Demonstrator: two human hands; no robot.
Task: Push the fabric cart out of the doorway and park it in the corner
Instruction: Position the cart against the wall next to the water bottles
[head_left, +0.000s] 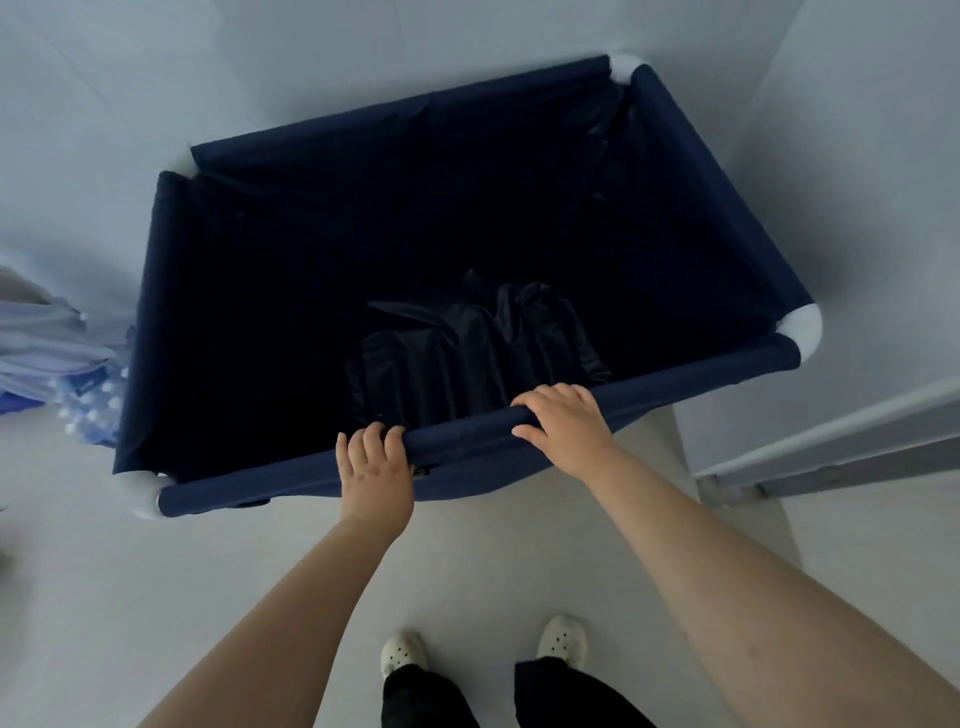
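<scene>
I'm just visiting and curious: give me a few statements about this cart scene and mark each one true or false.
1. Both hands, left hand and right hand, grip the cart's near rail. True.
2. The cart is bright red. False: it is dark blue.
3. A dark bag lies inside the cart. True.
4. The person is barefoot. False: pale shoes show.
5. The cart's corner pieces are black. False: they are white.
</scene>
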